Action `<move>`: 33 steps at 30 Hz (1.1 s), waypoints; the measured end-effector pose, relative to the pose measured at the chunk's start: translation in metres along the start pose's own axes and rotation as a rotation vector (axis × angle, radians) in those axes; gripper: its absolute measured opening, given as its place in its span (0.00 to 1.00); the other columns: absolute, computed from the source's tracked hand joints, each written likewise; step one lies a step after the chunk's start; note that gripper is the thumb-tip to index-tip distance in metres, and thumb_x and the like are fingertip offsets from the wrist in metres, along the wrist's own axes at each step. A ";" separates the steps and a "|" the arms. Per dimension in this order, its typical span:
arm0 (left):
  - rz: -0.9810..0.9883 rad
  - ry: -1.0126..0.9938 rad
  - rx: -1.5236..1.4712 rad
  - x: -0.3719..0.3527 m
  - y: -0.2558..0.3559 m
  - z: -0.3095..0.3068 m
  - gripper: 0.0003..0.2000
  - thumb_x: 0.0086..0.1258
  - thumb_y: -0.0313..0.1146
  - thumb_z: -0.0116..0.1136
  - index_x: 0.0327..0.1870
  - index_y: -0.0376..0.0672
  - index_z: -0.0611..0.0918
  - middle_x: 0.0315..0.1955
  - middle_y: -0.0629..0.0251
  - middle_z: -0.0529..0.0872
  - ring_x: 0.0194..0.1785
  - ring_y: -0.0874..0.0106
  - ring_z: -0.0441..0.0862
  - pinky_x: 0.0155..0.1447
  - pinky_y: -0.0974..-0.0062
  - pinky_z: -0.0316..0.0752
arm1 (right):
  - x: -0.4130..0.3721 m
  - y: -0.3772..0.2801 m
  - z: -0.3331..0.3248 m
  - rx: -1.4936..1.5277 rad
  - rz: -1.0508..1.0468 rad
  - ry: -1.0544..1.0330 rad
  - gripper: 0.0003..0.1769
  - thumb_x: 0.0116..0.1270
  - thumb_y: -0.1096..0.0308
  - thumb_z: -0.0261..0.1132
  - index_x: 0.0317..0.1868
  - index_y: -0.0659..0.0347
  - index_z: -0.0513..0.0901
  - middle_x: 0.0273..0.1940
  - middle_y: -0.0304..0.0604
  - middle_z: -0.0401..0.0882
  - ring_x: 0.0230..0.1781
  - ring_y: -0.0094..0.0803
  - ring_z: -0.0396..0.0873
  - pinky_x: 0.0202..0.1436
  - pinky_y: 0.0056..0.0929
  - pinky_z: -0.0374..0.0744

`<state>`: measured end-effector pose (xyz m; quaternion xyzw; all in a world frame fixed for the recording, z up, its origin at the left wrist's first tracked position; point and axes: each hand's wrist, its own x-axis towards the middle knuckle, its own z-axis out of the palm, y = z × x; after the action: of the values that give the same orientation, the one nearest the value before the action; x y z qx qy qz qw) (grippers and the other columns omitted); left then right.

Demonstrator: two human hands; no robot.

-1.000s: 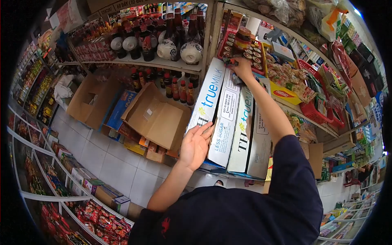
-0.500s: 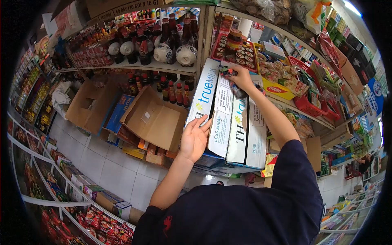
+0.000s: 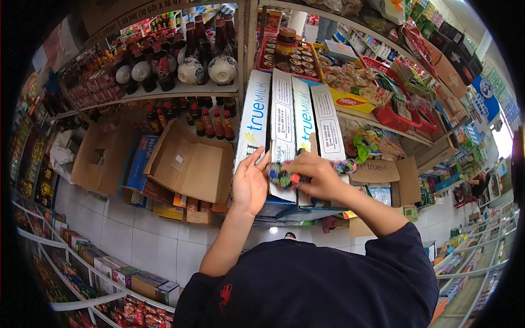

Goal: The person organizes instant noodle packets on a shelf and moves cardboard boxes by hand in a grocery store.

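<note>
Two white and blue milk cartons, the left one (image 3: 257,107) and the right one (image 3: 327,123), stand side by side in front of me, with long top flaps. My right hand (image 3: 317,174) is closed on a multicoloured cloth (image 3: 284,177), blurred in part, over the near part of the flaps. One end of the cloth sticks out to the right of the hand. My left hand (image 3: 251,183) lies palm up with its fingers spread at the left carton's near left side, holding nothing.
Open brown boxes (image 3: 191,158) stand on the left below a shelf of bottles (image 3: 221,68). A red tray of jars (image 3: 292,57) is behind the cartons. Noodle packs and a red basket (image 3: 399,112) sit on the right. White tiles (image 3: 142,235) cover the floor.
My right hand has come from the far end of the cartons to their near end with the cloth. My left hand stays by the left carton. The view has shifted.
</note>
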<state>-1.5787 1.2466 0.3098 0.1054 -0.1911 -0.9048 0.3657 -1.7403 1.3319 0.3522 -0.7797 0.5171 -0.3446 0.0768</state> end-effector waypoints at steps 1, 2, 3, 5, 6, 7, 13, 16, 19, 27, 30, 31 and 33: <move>-0.019 0.001 -0.007 -0.002 0.001 0.003 0.24 0.68 0.41 0.40 0.60 0.34 0.60 0.61 0.46 0.64 0.60 0.62 0.66 0.65 0.67 0.57 | -0.003 -0.010 0.000 0.034 0.001 -0.037 0.24 0.40 0.80 0.65 0.44 0.62 0.80 0.34 0.46 0.78 0.36 0.42 0.73 0.42 0.34 0.73; -0.036 0.001 -0.013 -0.003 0.002 0.004 0.24 0.68 0.41 0.39 0.60 0.35 0.60 0.61 0.47 0.64 0.61 0.62 0.65 0.64 0.66 0.57 | -0.006 -0.021 0.001 0.067 -0.004 -0.043 0.24 0.39 0.78 0.66 0.43 0.63 0.80 0.33 0.47 0.78 0.35 0.42 0.73 0.40 0.34 0.73; -0.035 -0.033 -0.002 -0.003 0.002 0.003 0.26 0.68 0.42 0.39 0.63 0.36 0.57 0.64 0.49 0.61 0.64 0.61 0.61 0.65 0.66 0.57 | -0.007 -0.030 -0.001 0.130 0.056 -0.081 0.23 0.40 0.78 0.67 0.43 0.64 0.81 0.33 0.47 0.78 0.35 0.40 0.74 0.40 0.33 0.73; 0.031 -0.080 0.044 -0.012 0.002 0.006 0.28 0.69 0.44 0.38 0.65 0.37 0.54 0.65 0.49 0.57 0.66 0.61 0.58 0.66 0.66 0.55 | -0.007 -0.042 -0.002 0.185 0.111 -0.112 0.22 0.40 0.77 0.68 0.42 0.64 0.81 0.33 0.46 0.79 0.34 0.38 0.76 0.40 0.31 0.74; 0.102 -0.124 0.087 -0.017 0.001 0.009 0.30 0.69 0.45 0.38 0.67 0.37 0.51 0.66 0.49 0.54 0.68 0.61 0.55 0.67 0.67 0.54 | -0.006 -0.046 -0.001 0.315 0.240 -0.057 0.20 0.41 0.76 0.69 0.41 0.66 0.81 0.34 0.45 0.80 0.36 0.34 0.77 0.42 0.29 0.74; 0.267 -0.145 0.263 -0.028 -0.004 0.011 0.32 0.70 0.48 0.35 0.68 0.37 0.47 0.67 0.48 0.50 0.70 0.62 0.49 0.70 0.64 0.46 | -0.005 -0.052 0.000 0.444 0.367 0.001 0.19 0.42 0.75 0.70 0.40 0.67 0.81 0.35 0.44 0.80 0.37 0.30 0.77 0.43 0.27 0.74; 0.532 -0.207 0.640 -0.070 0.007 0.006 0.48 0.56 0.46 0.64 0.68 0.37 0.43 0.62 0.56 0.57 0.64 0.67 0.58 0.66 0.68 0.55 | 0.034 -0.093 0.048 0.403 0.336 0.377 0.18 0.49 0.75 0.67 0.43 0.68 0.78 0.38 0.43 0.78 0.38 0.30 0.77 0.43 0.25 0.74; 0.558 -0.170 0.712 -0.064 0.036 0.000 0.43 0.55 0.29 0.65 0.67 0.38 0.48 0.57 0.58 0.65 0.58 0.70 0.67 0.61 0.72 0.63 | 0.044 -0.093 0.040 -0.009 0.248 0.334 0.17 0.54 0.64 0.66 0.42 0.65 0.79 0.35 0.48 0.78 0.38 0.39 0.77 0.42 0.30 0.73; 0.623 -0.153 0.740 -0.068 0.064 -0.001 0.37 0.53 0.23 0.61 0.64 0.38 0.55 0.55 0.58 0.66 0.57 0.69 0.68 0.61 0.72 0.62 | 0.034 -0.079 0.037 -0.006 0.372 0.402 0.22 0.61 0.53 0.58 0.43 0.65 0.79 0.35 0.50 0.78 0.40 0.46 0.75 0.46 0.35 0.72; 0.792 0.007 0.975 -0.074 0.154 -0.031 0.31 0.52 0.23 0.60 0.59 0.38 0.61 0.52 0.56 0.70 0.53 0.70 0.71 0.58 0.72 0.65 | 0.032 -0.091 0.075 -0.345 0.526 0.132 0.29 0.58 0.56 0.62 0.57 0.61 0.69 0.33 0.51 0.75 0.39 0.46 0.72 0.47 0.39 0.70; 0.676 -0.016 0.944 -0.069 0.156 -0.035 0.31 0.53 0.23 0.60 0.59 0.38 0.62 0.52 0.56 0.70 0.54 0.69 0.71 0.59 0.73 0.64 | 0.029 -0.089 0.095 -0.411 0.474 0.266 0.30 0.57 0.57 0.63 0.58 0.61 0.68 0.38 0.53 0.74 0.40 0.47 0.71 0.49 0.39 0.69; 0.699 -0.040 0.988 -0.063 0.153 -0.041 0.31 0.53 0.23 0.60 0.59 0.37 0.62 0.52 0.56 0.70 0.53 0.69 0.71 0.59 0.73 0.65 | 0.028 -0.088 0.094 -0.303 0.560 0.270 0.30 0.57 0.59 0.64 0.58 0.62 0.68 0.44 0.53 0.72 0.44 0.44 0.71 0.52 0.36 0.68; 0.687 -0.077 1.051 -0.056 0.147 -0.044 0.29 0.52 0.24 0.61 0.58 0.36 0.65 0.51 0.57 0.73 0.52 0.70 0.73 0.58 0.73 0.66 | 0.025 -0.081 0.094 0.037 0.645 0.418 0.30 0.57 0.62 0.63 0.59 0.62 0.67 0.46 0.51 0.71 0.47 0.40 0.70 0.53 0.34 0.68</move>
<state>-1.4328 1.1773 0.3350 0.1711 -0.6463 -0.5241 0.5276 -1.6160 1.3252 0.3314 -0.4885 0.7339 -0.4636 0.0885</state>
